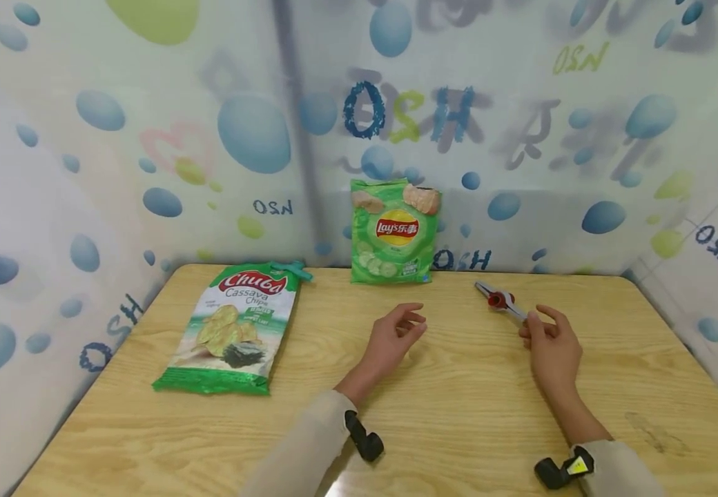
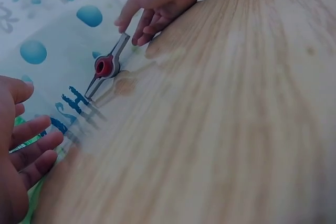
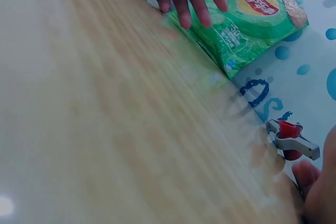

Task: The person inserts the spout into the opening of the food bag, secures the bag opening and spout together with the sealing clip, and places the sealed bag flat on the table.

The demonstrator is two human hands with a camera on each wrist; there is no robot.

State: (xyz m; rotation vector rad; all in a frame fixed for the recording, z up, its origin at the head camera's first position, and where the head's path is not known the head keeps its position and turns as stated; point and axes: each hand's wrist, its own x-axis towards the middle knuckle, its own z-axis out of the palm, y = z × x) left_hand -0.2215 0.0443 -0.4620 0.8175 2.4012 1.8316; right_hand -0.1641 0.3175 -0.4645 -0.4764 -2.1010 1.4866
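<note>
Over the middle of the table, my left hand (image 1: pixel 394 338) is held with loosely bent fingers and nothing in them. My right hand (image 1: pixel 554 348) is at the right, its fingertips close to the handle end of a grey clip-like tool with a red round spout (image 1: pixel 503 301). In the right wrist view a gap shows between this tool (image 3: pixel 291 140) and the right fingers. Beyond the left hand, a green Lay's chip bag (image 1: pixel 393 255) stands upright near the back wall. A Chuba cassava chip bag (image 1: pixel 228 331) lies at the left, with a teal clip (image 1: pixel 293 270) at its top corner.
The wooden table (image 1: pixel 446 414) ends at a patterned curtain wall (image 1: pixel 334 159) behind the Lay's bag. Side curtains stand to the left and right. A black wrist camera (image 1: pixel 365 438) is strapped to the left sleeve, and another (image 1: pixel 560 471) to the right.
</note>
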